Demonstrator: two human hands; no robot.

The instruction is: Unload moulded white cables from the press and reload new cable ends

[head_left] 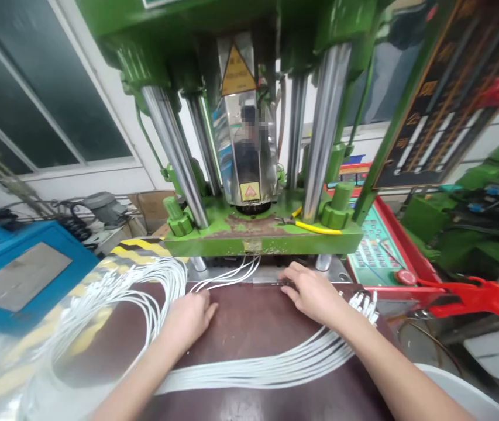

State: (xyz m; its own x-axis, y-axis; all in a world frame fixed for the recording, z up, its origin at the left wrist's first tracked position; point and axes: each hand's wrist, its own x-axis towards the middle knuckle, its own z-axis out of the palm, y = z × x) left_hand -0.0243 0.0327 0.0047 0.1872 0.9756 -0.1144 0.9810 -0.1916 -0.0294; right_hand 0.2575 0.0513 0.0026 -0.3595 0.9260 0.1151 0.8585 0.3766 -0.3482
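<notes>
Clearly, two bare hands worked at the near edge of one green press (214,245). The right hand (310,292) had its thumb and fingers together on one slim dark piece (289,284), along the near side of the flat metal plate (227,273). The left hand (190,314) was curled beside a few thin white strands (231,276), which ran from under the press; whether its fingertips closed on one, I cannot tell. Two larger groups of smooth white cable lay about: a looped coil (172,273) on the left, and a gently curved bundle (249,374) across the near side, its pale ends (365,305) beneath the right forearm. Glossy brown tabletop (249,321) stretched between the hands, bounded by the plate on the far side and the curved bundle on the near. Four round, shiny steel pillars (330,117) rose above, and one yellow-handled tool (319,228) rested on the press's worn green base.
</notes>
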